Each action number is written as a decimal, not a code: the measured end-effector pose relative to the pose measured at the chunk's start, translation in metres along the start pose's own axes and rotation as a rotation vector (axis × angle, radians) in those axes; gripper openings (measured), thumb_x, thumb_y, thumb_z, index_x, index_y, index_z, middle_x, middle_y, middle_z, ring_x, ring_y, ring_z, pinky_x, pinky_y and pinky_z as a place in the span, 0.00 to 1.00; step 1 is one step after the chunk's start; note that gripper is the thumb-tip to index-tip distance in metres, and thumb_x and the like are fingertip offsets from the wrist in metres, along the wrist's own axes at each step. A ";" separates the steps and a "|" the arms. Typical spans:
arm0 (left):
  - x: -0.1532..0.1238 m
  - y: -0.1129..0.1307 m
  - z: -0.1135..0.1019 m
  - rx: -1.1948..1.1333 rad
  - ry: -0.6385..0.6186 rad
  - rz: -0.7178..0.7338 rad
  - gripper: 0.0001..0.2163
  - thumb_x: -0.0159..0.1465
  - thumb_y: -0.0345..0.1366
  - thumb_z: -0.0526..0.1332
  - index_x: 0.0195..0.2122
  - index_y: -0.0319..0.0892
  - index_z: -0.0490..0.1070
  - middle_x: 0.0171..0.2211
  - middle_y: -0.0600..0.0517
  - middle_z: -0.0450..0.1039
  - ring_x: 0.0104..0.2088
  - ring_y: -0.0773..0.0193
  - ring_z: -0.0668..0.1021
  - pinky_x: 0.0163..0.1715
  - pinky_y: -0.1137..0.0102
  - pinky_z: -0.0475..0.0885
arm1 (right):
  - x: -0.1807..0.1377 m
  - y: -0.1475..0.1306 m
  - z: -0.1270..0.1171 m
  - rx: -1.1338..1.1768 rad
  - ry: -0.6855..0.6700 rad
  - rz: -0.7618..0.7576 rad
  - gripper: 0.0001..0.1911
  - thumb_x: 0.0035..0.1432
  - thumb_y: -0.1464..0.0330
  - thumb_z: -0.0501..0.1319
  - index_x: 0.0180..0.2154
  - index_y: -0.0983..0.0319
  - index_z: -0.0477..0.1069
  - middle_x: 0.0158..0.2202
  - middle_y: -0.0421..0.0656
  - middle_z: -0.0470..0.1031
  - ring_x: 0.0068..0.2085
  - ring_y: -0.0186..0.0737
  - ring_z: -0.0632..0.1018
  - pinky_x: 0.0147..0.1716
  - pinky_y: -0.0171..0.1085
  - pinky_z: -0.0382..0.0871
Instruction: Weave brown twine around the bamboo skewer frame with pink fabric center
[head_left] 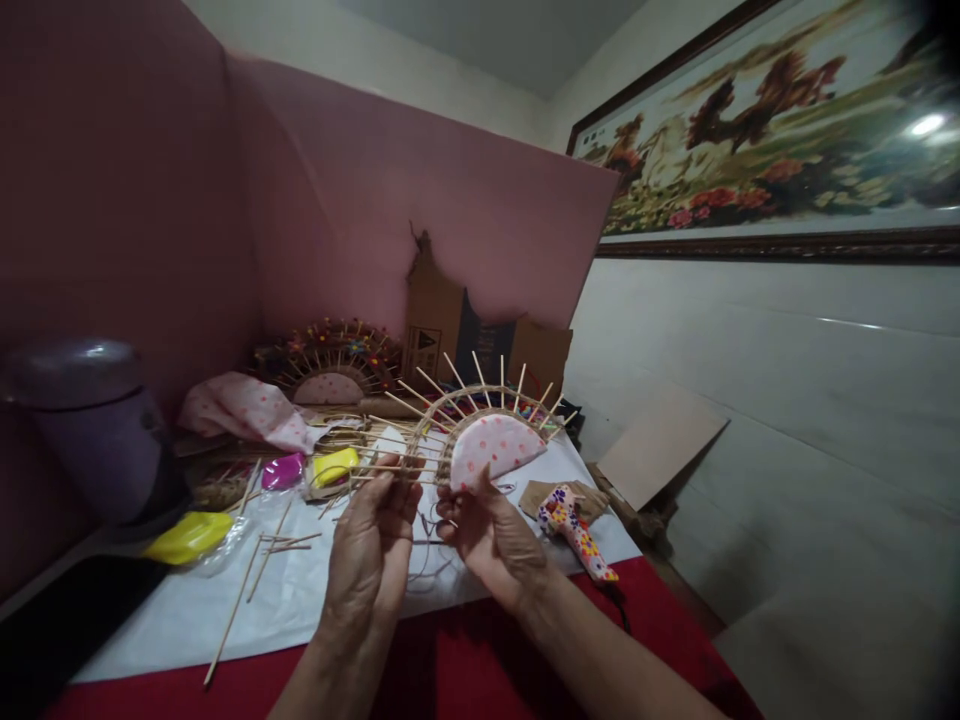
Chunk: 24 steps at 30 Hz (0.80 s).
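Observation:
Held up above the table is a half-round craft piece [499, 447], covered in pink spotted fabric with thin wooden sticks fanning out from its curved edge. Twine or cord runs in an arc across the sticks. My right hand [491, 535] pinches the fabric half-circle at its lower left corner, thumb on the front. At the left end of the fan, my left hand [379, 530] has its fingers closed around the lowest sticks. Thin loose cord [431, 565] hangs or lies below, between my hands.
A flower-patterned glue gun [574, 530] lies at the right. Loose sticks [251, 570], yellow clay packs [187, 537] and a magenta pack [283, 471] lie left. Behind stand a similar finished-looking fan [328, 388], spotted cloth [247, 410] and cardboard [435, 310]. A purple container [97, 440] stands far left.

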<state>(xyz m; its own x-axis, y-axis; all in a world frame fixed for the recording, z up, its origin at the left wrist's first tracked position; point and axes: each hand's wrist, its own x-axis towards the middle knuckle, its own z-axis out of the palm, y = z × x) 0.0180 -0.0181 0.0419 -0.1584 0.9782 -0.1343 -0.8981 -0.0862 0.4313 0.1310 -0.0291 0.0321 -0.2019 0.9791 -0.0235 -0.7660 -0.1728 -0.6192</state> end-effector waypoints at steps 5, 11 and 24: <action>-0.006 -0.006 0.000 0.018 -0.029 0.050 0.04 0.50 0.23 0.61 0.25 0.36 0.74 0.27 0.52 0.76 0.27 0.69 0.77 0.26 0.76 0.73 | 0.018 0.002 0.004 0.030 0.018 -0.017 0.14 0.42 0.65 0.69 0.29 0.64 0.68 0.25 0.39 0.71 0.20 0.27 0.65 0.19 0.28 0.57; -0.015 -0.009 -0.001 0.136 -0.055 0.097 0.04 0.48 0.28 0.65 0.27 0.36 0.75 0.28 0.51 0.77 0.29 0.68 0.76 0.31 0.76 0.72 | 0.014 0.004 0.003 -0.022 0.077 -0.089 0.09 0.47 0.68 0.65 0.29 0.66 0.67 0.24 0.39 0.71 0.19 0.25 0.65 0.17 0.27 0.57; -0.015 -0.021 -0.007 0.457 -0.079 0.116 0.07 0.51 0.34 0.65 0.30 0.37 0.76 0.31 0.49 0.77 0.36 0.64 0.76 0.38 0.72 0.70 | 0.011 0.000 -0.009 -0.044 0.201 -0.193 0.13 0.45 0.67 0.67 0.30 0.63 0.64 0.22 0.35 0.67 0.17 0.24 0.63 0.15 0.27 0.55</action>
<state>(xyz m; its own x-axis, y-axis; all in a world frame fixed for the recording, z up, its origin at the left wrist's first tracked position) 0.0368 -0.0322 0.0286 -0.1993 0.9799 -0.0018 -0.6014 -0.1208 0.7898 0.1340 -0.0175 0.0247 0.0733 0.9958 -0.0546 -0.7501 0.0190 -0.6610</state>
